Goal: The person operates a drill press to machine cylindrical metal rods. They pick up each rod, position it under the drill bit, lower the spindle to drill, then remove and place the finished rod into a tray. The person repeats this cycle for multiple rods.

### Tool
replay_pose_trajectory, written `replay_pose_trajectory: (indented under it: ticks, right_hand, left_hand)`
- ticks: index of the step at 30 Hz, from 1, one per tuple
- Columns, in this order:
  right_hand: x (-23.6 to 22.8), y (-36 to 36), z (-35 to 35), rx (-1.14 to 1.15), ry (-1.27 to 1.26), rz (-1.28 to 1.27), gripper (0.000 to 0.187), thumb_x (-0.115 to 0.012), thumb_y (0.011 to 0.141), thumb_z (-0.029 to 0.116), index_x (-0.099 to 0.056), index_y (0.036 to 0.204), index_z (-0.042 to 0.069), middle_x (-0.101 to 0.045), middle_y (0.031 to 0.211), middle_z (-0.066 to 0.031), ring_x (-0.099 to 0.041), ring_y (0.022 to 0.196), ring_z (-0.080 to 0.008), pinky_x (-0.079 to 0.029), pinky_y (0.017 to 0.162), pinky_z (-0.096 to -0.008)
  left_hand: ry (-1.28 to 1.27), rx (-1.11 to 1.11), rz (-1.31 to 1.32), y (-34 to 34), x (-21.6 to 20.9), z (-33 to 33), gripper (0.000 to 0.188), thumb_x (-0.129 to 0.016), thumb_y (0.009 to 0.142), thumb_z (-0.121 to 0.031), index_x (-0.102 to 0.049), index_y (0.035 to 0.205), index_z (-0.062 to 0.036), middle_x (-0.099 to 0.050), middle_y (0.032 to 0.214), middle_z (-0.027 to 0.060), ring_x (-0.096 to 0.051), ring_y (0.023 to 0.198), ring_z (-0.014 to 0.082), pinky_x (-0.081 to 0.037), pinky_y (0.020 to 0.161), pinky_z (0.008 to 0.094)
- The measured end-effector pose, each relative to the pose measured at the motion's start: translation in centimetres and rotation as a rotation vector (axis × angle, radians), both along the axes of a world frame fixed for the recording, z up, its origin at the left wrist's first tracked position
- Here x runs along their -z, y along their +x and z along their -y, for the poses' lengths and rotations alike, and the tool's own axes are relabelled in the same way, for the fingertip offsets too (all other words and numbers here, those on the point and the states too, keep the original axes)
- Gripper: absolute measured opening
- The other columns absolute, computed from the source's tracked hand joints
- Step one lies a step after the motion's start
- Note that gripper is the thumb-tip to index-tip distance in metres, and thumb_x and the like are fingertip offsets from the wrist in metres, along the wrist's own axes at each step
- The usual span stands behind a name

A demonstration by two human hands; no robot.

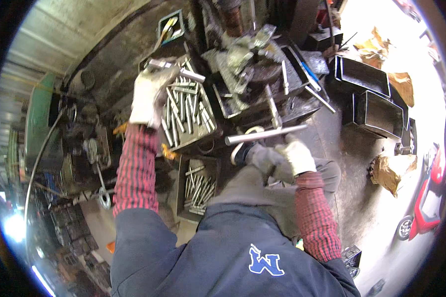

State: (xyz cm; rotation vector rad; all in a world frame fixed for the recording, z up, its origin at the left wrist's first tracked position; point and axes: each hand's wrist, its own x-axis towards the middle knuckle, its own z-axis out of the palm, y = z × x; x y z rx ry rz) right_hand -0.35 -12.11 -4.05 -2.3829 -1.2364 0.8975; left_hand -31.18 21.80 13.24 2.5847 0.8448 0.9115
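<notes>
My left hand (150, 98), in a whitish work glove, is closed around a flat metal bar (192, 75) above a box (206, 136) of loose metal pins (183, 106). My right hand (298, 156), gloved as well, is just below the right end of a long round steel bar (257, 135). Its fingers look loosely apart, and whether they touch the bar is unclear. The bar crosses a shaft (272, 105) in a T shape, in front of a dark, grimy vise-like block (267, 74) partly covered by a crumpled grey sheet (239, 62).
A lower box (182, 214) with several metal pins stands by my left leg. Black bins (379, 118) and brown paper (394, 173) lie at the right. A blue-handled tool (309, 74) and a rod (320, 99) rest beside the block. Machinery (96, 143) crowds the left.
</notes>
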Motion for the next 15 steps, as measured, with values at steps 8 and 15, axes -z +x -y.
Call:
replay_pose_trajectory:
  ticks: [8,15]
  right_hand:
    - [-1.7,3.5,6.8,0.319,0.372,-0.428,0.056,-0.078,0.098,0.014,-0.068,0.151,-0.002,-0.074,0.146,-0.0199,-0.070,0.135,-0.0282,-0.052,0.119,-0.0388]
    - [-6.3,2.9,7.9,0.205,0.450,-0.304,0.054,-0.079,0.098,0.005,-0.070,0.150,0.001,-0.076,0.143,-0.0135,-0.070,0.131,-0.0221,-0.052,0.117,-0.0368]
  left_hand:
    - [-0.886,-0.640,0.264,-19.1,10.3,25.0,0.034,-0.092,0.085,-0.011,-0.078,0.113,0.0018,-0.081,0.102,0.0071,-0.073,0.085,0.0141,-0.063,0.080,0.0319]
    - [-0.961,-0.721,-0.676,-22.8,17.1,27.8,0.066,-0.083,0.085,-0.035,-0.072,0.138,0.0029,-0.079,0.128,0.0263,-0.075,0.124,0.0407,-0.060,0.105,0.0457]
